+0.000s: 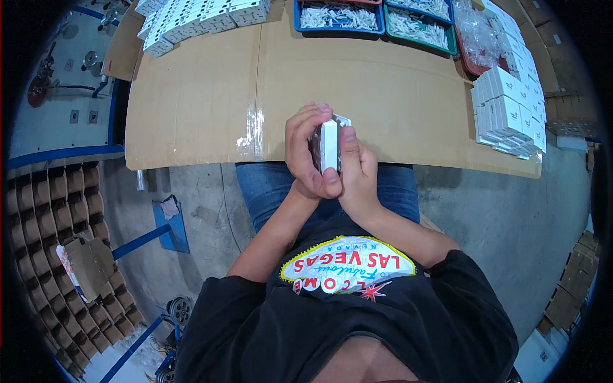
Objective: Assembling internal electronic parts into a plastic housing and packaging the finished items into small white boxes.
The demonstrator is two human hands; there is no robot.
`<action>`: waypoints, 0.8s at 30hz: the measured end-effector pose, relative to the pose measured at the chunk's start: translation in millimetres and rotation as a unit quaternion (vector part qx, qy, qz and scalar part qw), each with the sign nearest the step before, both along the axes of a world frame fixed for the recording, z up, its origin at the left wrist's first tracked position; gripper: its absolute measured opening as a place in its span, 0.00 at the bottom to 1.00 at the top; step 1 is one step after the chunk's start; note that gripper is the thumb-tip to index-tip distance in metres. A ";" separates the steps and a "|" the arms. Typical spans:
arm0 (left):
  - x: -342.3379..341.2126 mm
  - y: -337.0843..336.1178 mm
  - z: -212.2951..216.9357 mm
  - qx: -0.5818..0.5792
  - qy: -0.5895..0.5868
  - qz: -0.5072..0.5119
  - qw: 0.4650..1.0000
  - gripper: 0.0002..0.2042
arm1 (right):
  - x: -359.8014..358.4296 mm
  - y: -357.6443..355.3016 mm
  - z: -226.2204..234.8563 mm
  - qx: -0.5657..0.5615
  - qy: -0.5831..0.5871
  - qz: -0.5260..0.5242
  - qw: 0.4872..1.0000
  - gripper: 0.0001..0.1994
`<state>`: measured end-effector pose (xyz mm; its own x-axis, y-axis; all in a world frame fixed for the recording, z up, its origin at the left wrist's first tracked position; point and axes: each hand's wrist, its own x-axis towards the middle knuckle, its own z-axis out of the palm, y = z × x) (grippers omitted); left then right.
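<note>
Both hands close on 1 small white box point(329, 145), held upright just above the lap: the left hand point(308, 153) wraps its left side, the right hand point(357, 171) its right. Beyond, the cardboard-covered table point(191, 96) carries 2 trays point(340, 18).

surface: cardboard-covered table point(204, 96), two sheets joined by clear tape
landmark: blue tray point(338, 17) of small white parts, at the far edge
just right of it: green tray point(421, 25), same parts
far left: white boxes point(198, 16)
right edge: stacked white boxes point(511, 112)
</note>
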<state>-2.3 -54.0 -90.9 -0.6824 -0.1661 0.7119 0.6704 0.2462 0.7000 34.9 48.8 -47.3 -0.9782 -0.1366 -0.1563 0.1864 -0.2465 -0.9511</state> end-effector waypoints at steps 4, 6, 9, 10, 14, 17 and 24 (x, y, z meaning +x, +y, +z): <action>0.1 -2.9 -3.0 -0.022 0.043 -0.008 0.999 0.40 | 5.3 -9.7 11.0 -0.002 0.067 -0.026 0.997 0.29; -0.5 -1.6 -6.1 -0.034 0.049 -0.004 0.998 0.41 | 3.8 -5.4 6.5 -0.011 0.081 -0.004 0.997 0.30; 0.0 3.8 -6.4 -0.090 -0.002 0.051 0.995 0.50 | -11.5 4.2 -10.7 0.004 0.170 0.015 0.985 0.32; 2.1 4.9 -7.5 -0.089 -0.001 0.052 0.995 0.50 | -19.3 7.2 -13.3 0.029 0.243 0.011 0.970 0.33; 7.6 3.4 -6.3 0.037 -0.148 -0.050 0.987 0.56 | -31.3 21.5 -8.8 0.061 0.294 0.068 0.952 0.30; 2.3 -10.0 -13.4 -0.026 -0.125 -0.063 0.990 0.52 | -27.0 26.2 -8.1 -0.013 0.197 0.097 0.975 0.28; 2.4 -2.8 -10.7 0.032 -0.096 -0.078 0.992 0.58 | -23.2 4.0 -3.1 -0.096 -0.024 0.027 0.995 0.28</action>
